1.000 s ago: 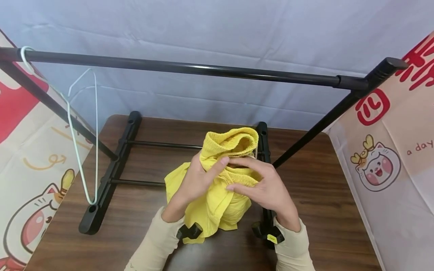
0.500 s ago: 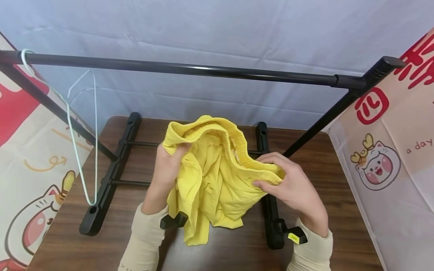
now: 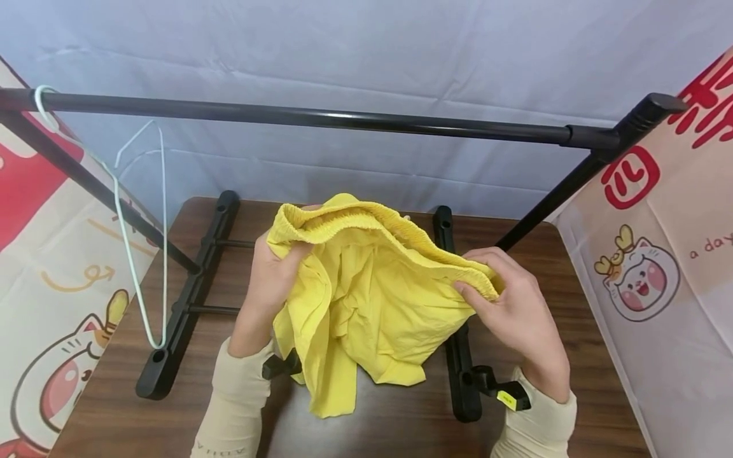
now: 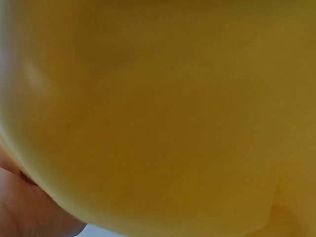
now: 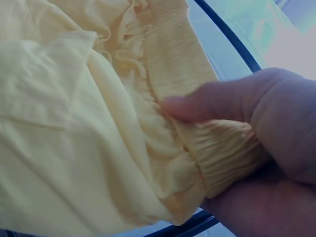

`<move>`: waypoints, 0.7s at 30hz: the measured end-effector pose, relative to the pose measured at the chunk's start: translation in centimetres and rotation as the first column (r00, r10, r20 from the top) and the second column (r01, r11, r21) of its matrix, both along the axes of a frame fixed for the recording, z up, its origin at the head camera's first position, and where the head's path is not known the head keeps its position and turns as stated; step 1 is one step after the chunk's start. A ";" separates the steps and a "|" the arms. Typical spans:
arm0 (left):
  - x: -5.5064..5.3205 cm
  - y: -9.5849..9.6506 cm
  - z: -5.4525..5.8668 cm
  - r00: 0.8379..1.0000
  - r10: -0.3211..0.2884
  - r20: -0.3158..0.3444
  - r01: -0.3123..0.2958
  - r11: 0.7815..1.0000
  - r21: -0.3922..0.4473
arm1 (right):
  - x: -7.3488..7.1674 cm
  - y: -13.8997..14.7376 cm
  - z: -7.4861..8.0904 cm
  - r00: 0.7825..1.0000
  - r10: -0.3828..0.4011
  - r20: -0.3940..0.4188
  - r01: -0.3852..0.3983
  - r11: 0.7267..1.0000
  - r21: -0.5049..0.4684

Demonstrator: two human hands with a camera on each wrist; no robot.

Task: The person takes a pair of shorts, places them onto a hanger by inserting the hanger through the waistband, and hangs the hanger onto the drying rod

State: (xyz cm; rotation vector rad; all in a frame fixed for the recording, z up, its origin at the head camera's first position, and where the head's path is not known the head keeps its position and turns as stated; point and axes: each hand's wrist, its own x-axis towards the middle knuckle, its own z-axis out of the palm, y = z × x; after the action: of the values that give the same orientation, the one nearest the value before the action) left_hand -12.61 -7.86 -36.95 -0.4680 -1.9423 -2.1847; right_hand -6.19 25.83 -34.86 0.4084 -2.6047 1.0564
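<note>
Yellow shorts (image 3: 378,299) with a gathered elastic waistband hang spread between both hands, over the base of a black rack. My left hand (image 3: 269,277) grips one end of the waistband, thumb on the near side and the other fingers mostly hidden behind the cloth. At the opposite end, my right hand (image 3: 518,302) pinches the band; in the right wrist view its thumb (image 5: 212,101) presses on the ruffled elastic. Yellow fabric (image 4: 173,123) fills nearly all of the left wrist view, with part of the hand at the lower left corner.
The rack's black top bar (image 3: 309,116) crosses above and beyond the hands. A pale wire hanger (image 3: 162,254) hangs from its left end. Black feet (image 3: 166,356) stand on the brown wooden table (image 3: 572,381). Printed cloth walls close in both sides.
My hands have moved apart from close together at the bunched shorts. The waistband has gone from folded to stretched out sideways, and the right hand has gone farthest, to the right.
</note>
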 end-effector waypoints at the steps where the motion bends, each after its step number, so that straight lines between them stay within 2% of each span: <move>1: -0.1 -0.1 0.1 1.000 0.003 -0.016 -0.004 1.000 -0.024 | 0.0 0.0 0.0 1.000 -0.018 -0.020 0.018 1.000 -0.010; 6: -0.6 -1.1 1.2 0.994 0.004 -0.113 -0.024 0.985 -0.172 | -0.2 -0.2 0.3 0.982 -0.130 -0.136 0.117 0.988 -0.104; 9: -0.8 -2.2 2.0 0.983 -0.001 -0.183 -0.048 0.962 -0.269 | -0.5 -0.4 0.6 0.957 -0.209 -0.204 0.169 0.966 -0.195; 11: -1.0 -2.9 2.5 0.970 -0.001 -0.244 -0.081 0.941 -0.327 | -0.7 -0.6 0.8 0.935 -0.254 -0.246 0.185 0.944 -0.272; 13: -1.1 -3.5 3.0 0.950 0.006 -0.312 -0.130 0.917 -0.378 | -0.9 -0.9 1.2 0.909 -0.295 -0.293 0.188 0.921 -0.342; 16: -1.5 -4.0 3.8 0.912 0.035 -0.409 -0.219 0.884 -0.413 | -1.3 -1.6 1.9 0.864 -0.349 -0.362 0.181 0.888 -0.423; 18: -1.8 -4.1 4.3 0.883 0.049 -0.467 -0.274 0.862 -0.426 | -1.5 -2.2 2.6 0.829 -0.390 -0.401 0.188 0.870 -0.457; 21: -2.2 -4.1 5.1 0.831 0.061 -0.553 -0.352 0.827 -0.438 | -1.9 -3.0 3.6 0.775 -0.447 -0.447 0.204 0.846 -0.492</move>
State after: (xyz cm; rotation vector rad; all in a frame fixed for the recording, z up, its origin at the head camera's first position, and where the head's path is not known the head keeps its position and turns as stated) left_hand -14.84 -11.96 -31.86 -0.7774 -2.1056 -1.1816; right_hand -8.09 22.85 -31.30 0.1029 -1.7870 1.1259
